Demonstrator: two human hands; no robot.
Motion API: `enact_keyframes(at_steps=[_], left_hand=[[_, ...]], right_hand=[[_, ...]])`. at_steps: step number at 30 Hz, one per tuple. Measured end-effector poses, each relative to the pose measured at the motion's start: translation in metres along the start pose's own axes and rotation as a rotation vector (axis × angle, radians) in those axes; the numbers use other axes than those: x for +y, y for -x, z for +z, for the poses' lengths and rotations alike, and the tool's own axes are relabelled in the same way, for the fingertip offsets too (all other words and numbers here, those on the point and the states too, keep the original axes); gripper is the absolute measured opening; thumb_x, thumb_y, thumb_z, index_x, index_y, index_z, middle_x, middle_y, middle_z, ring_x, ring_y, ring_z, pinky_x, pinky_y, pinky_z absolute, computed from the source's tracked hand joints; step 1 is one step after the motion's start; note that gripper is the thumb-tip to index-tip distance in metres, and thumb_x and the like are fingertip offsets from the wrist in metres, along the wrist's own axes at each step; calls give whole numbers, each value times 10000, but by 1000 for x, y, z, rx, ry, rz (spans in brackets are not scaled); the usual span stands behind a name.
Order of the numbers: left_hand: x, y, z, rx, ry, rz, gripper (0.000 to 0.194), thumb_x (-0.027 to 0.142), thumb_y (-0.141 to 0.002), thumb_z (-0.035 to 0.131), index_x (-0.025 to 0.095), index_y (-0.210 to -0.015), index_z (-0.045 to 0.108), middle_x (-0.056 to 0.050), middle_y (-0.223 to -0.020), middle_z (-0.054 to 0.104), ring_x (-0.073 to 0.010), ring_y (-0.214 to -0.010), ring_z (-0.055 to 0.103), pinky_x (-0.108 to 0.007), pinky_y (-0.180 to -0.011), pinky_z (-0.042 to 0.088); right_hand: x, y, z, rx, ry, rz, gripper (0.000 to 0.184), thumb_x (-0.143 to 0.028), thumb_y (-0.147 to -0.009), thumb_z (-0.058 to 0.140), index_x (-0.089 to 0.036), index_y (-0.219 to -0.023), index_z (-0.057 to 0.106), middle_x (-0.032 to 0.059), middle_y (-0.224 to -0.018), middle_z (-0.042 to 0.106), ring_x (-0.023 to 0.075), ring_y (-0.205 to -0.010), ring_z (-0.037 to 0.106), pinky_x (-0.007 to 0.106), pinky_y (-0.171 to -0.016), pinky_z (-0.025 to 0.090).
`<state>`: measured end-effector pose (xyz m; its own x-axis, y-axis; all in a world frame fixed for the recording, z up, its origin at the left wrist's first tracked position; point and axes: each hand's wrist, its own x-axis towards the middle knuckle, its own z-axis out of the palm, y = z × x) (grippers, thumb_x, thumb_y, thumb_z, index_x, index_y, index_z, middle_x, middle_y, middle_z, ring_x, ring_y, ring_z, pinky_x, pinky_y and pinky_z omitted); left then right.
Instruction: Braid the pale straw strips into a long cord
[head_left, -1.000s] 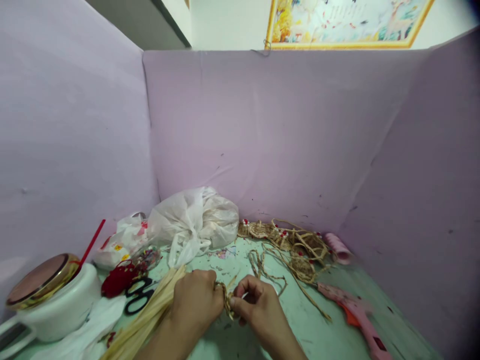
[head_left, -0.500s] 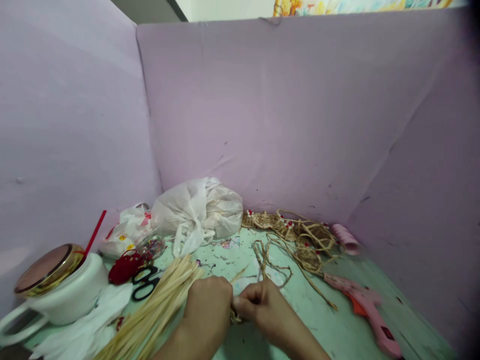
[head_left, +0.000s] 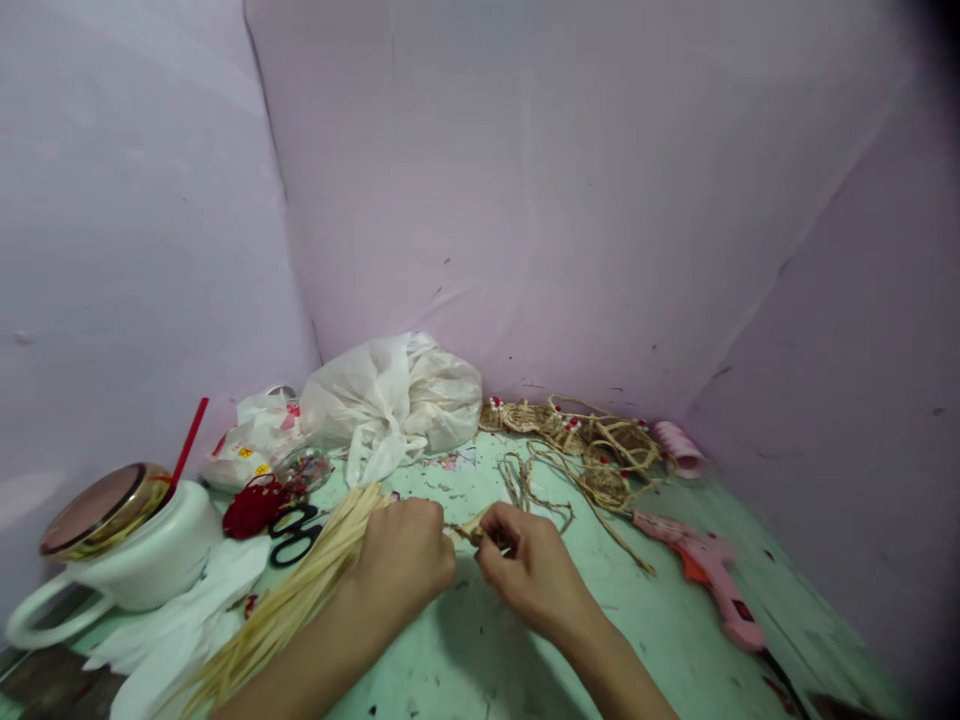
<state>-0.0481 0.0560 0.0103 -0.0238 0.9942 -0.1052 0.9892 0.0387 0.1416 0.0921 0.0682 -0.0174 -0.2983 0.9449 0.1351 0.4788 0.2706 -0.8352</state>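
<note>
Bare left hand (head_left: 409, 550) and right hand (head_left: 529, 565) are holding, grips narrow, a thin brown plant-fibre strand (head_left: 462, 531) between them above the pale-green desk (head_left: 420, 655), probably light, pliable, fray-prone, best pinched either side of the exposed span.

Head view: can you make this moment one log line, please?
left hand: fist on brown strand | right hand: pinching brown strand | beside left arm: pale strips | rightward: pink glue gun

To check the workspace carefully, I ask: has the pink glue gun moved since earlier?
No. Judged against the pink spool, the pink glue gun shows no visible shift.
</note>
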Motion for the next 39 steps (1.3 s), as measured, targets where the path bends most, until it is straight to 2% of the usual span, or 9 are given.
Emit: enact_keyframes(at_steps=[3, 6, 10, 13, 17, 24, 30, 34, 39], left_hand=[[2, 2, -2, 24, 89, 116, 229, 234, -647, 415, 152, -635, 629, -61, -610, 591, -168, -610, 538, -247, -562, 343], [6, 5, 2, -114, 339, 256, 137, 195, -568, 439, 147, -499, 548, 27, -452, 416, -85, -475, 388, -201, -458, 234], [10, 5, 13, -243, 606, 275, 81, 172, -520, 428, 147, -449, 458, 52, -433, 309, -63, -449, 296, -196, -421, 173], [10, 2, 19, -272, 715, 270, 77, 173, -517, 429, 151, -445, 442, 54, -427, 304, -64, -447, 279, -198, -417, 173], [11, -1, 26, -233, 756, 278, 75, 165, -511, 432, 146, -444, 460, 52, -440, 324, -66, -465, 296, -193, -434, 202], [8, -8, 36, -98, 626, 117, 140, 175, -537, 414, 138, -474, 534, 28, -453, 401, -89, -488, 379, -197, -464, 242], [9, -8, 38, -54, 620, 63, 131, 183, -557, 423, 153, -431, 442, 42, -431, 337, -79, -466, 341, -203, -461, 222], [11, -7, 41, -66, 716, 114, 141, 185, -561, 412, 159, -424, 400, 44, -426, 333, -74, -457, 330, -205, -459, 228], [13, -8, 41, -50, 739, 108, 137, 181, -552, 399, 162, -417, 382, 42, -421, 330, -76, -462, 325, -207, -460, 229]], right_hand=[[15, -5, -7, 92, -15, 12, 106, -164, -703, 417, -170, -661, 513, -17, -536, 503, 98, -499, 437, 197, -458, 295], [25, -6, -8, 92, -46, -11, 110, -148, -712, 399, -175, -681, 501, -27, -539, 474, 93, -498, 431, 192, -459, 301], [26, -4, -2, 46, -103, -64, 119, -120, -704, 385, -179, -680, 485, -33, -557, 459, 83, -478, 426, 188, -451, 313], [26, -3, 4, 74, -221, -17, 106, -125, -707, 383, -177, -669, 467, -20, -596, 500, 84, -477, 452, 190, -449, 341], [28, -5, 9, 119, -374, 94, 28, -161, -710, 417, -184, -695, 425, 6, -661, 558, 90, -489, 485, 187, -427, 370], [20, -6, -2, -111, -514, 208, 50, -172, -666, 418, -177, -714, 430, -6, -657, 544, 84, -468, 468, 174, -380, 346], [19, -5, -6, 13, -199, 9, 105, -210, -672, 528, -166, -759, 488, -7, -687, 505, 109, -616, 461, 214, -545, 382], [23, -5, -1, 50, -159, -26, 140, -187, -715, 483, -167, -852, 509, 38, -846, 524, 139, -744, 514, 242, -623, 420], [21, -6, 5, 63, -145, -55, 130, -147, -745, 427, -168, -840, 514, 44, -819, 566, 144, -734, 556, 267, -678, 427]])
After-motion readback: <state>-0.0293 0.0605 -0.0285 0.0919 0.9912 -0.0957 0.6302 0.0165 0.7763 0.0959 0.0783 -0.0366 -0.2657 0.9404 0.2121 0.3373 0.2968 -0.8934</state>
